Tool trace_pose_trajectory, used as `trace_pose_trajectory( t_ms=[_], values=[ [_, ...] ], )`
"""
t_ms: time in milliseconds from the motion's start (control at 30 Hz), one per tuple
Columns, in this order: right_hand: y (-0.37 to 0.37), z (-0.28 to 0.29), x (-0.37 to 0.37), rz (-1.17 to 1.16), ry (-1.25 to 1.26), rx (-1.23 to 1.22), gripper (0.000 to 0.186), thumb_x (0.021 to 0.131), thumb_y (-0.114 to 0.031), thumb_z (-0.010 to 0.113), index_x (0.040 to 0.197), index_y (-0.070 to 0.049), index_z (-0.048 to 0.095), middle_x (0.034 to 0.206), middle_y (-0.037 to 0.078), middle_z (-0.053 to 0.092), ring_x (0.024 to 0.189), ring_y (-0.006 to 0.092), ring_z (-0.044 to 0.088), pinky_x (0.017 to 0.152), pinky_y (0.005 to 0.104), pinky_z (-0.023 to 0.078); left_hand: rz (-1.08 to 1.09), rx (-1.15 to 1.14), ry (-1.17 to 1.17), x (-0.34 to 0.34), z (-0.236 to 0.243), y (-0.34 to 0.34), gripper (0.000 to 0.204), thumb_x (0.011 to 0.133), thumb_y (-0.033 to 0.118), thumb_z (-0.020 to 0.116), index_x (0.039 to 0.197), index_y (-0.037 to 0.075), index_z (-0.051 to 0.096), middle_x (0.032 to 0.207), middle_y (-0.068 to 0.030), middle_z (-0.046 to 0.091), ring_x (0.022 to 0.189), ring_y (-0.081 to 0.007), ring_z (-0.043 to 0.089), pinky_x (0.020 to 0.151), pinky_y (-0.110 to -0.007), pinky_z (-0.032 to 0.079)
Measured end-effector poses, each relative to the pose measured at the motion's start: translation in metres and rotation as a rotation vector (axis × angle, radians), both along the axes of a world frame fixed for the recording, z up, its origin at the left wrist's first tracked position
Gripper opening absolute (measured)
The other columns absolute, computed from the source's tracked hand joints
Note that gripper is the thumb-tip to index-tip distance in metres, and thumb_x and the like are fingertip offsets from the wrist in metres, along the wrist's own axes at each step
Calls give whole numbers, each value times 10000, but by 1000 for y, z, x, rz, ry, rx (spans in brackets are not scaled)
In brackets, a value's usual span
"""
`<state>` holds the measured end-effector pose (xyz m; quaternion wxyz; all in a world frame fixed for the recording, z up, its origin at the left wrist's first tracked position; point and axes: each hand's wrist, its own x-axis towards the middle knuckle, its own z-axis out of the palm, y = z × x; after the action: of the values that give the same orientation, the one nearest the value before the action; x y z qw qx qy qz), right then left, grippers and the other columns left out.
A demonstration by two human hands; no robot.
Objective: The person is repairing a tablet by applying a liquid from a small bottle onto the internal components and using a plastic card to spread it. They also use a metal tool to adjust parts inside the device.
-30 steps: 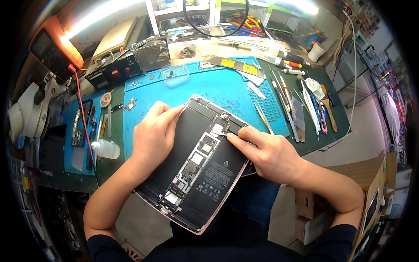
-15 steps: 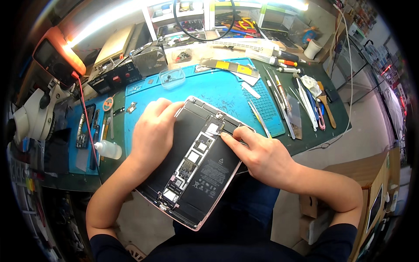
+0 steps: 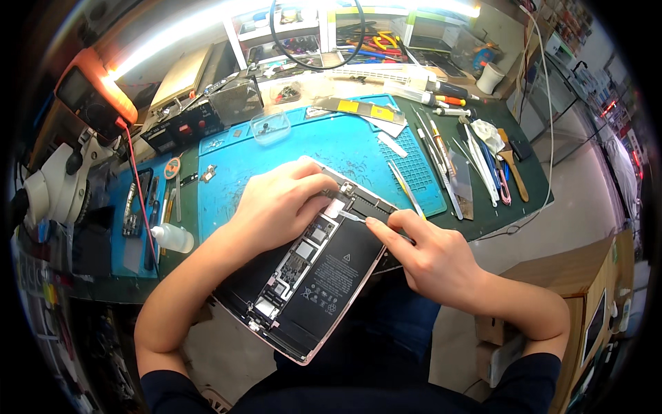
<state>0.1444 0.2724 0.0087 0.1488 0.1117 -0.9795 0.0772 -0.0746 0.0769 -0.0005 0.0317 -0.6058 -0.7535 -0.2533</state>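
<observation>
An opened tablet (image 3: pixel 336 265) lies tilted between my arms, its far end on the blue mat and its near end past the table edge. Down its middle runs a narrow circuit board (image 3: pixel 303 250), with black batteries on both sides. My left hand (image 3: pixel 283 200) is over the far left part, thumb and forefinger curled close together by the board's far end; whatever they pinch is hidden. From the right, my right hand (image 3: pixel 431 252) grips a slim tool (image 3: pixel 352 216) with a pale flat tip, which points at the far end of the board. Its handle is mostly hidden by my fingers.
Tweezers (image 3: pixel 407 188) lie on the right of the blue mat (image 3: pixel 276 152), with more hand tools and a brush (image 3: pixel 514 169) beyond. A clear tray (image 3: pixel 270 127) stands behind. At left are a white bottle (image 3: pixel 172 238), an orange multimeter (image 3: pixel 95 96) and a microscope (image 3: pixel 52 183).
My left hand has moved right from the tablet's left edge to the board's far end. My right hand has drawn back slightly rightward, and the tool's pale tip shows more.
</observation>
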Motion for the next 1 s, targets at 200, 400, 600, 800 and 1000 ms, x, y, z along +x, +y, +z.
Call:
trace_pose_trajectory(
  t_ms=[200,400,600,800,1000],
  values=[
    [0,3,13,-22,-51,-68,537,843,21,667,1375,-40,708,1116,67,625,877,226,724,652,349,595,-39,-74,-8,-7,4,6,133,954,154,744,1074,106,771,1072,-58,735,979,-309,731,806,-403,585],
    [-3,4,10,0,-43,-115,563,815,82,659,1364,-30,711,1110,83,641,829,255,727,647,367,592,-121,-52,-158,-11,18,-26,270,980,99,714,1247,91,748,1157,-117,739,1069,-328,720,887,-403,584],
    [-11,-9,26,-61,-293,-599,579,955,-68,800,1497,-33,598,773,70,668,587,163,615,583,300,510,-78,-27,-325,-7,27,-83,367,1016,70,695,1383,62,695,1341,-152,735,1254,-344,698,1038,-426,563],
    [-40,-49,34,-81,-385,-1153,509,1020,-26,742,1500,15,577,917,14,724,687,16,553,621,203,455,-4,-69,-393,11,4,-124,461,1072,215,654,1500,48,614,1501,-180,653,1447,-389,573,1249,-479,407],
    [-54,-35,27,-220,-459,-1584,358,1052,2,699,1394,53,608,977,-19,672,853,-2,579,730,175,459,-118,-61,-332,44,17,-155,1169,660,706,903,1565,52,553,1590,-185,582,1570,-453,407,1280,-642,291]
  ],
)
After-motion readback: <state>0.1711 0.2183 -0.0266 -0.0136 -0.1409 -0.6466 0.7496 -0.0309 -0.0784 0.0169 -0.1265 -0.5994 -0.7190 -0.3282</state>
